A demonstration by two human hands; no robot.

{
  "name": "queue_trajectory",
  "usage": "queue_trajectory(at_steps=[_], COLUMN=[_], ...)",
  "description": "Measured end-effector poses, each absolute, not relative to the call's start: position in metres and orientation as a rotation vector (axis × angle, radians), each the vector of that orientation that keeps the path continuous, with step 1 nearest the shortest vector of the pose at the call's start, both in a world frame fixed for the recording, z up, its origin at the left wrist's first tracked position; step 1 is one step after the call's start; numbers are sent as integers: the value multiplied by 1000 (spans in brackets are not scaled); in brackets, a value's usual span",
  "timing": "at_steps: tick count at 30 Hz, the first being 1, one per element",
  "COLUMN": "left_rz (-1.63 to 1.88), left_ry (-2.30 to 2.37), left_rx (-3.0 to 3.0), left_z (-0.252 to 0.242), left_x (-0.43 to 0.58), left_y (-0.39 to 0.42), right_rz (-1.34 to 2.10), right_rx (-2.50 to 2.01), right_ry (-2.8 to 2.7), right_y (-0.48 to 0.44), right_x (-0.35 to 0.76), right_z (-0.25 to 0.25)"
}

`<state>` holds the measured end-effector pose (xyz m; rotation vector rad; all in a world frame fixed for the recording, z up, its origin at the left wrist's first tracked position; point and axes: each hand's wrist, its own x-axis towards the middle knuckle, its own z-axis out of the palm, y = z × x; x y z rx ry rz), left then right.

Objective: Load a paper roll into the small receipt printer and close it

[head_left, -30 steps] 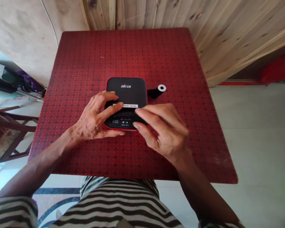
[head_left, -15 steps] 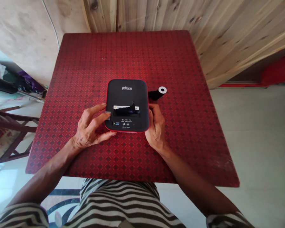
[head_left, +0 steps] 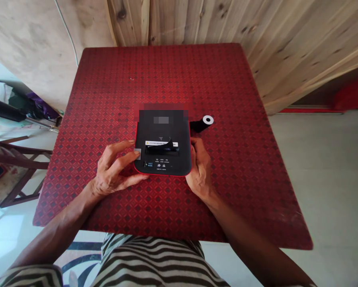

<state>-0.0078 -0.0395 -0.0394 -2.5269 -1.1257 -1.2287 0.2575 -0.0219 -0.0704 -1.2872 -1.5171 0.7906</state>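
Both grips (head_left: 111,167) (head_left: 199,169) seemingly against black device (head_left: 155,131)

Forearms (head_left: 68,219) angled inward, left hand (head_left: 107,170) with fingers (head_left: 123,161) spread, right hand (head_left: 200,172) on edge, probably curled.

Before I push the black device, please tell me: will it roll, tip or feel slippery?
The device would probably slide rather than roll or tip, as it looks broad and flat-topped. It may feel slightly slippery, since its surface looks smooth.
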Motion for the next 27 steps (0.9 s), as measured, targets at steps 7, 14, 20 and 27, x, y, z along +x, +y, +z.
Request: queue_trajectory(at_steps=[7,14,20,27], left_rz=[-1215,-1221,-1281,-1373], left_ry=[-1138,-1162,-1238,-1352], left_rx=[-2504,-2512,-2600,-2692], left_z=[-38,-39,-34,-32], left_x=[-8,-9,-6,-6], left_y=[-42,-42,-40,-38], right_rz=[829,829,823,832], right_rx=[-1292,-1324,-1304,-1312], right_ry=[-1491,-1492,-1506,-1499], right_y=[-23,-23,-22,-23], right_x=[257,257,257,257], right_z=[-71,-67,-68,-67])
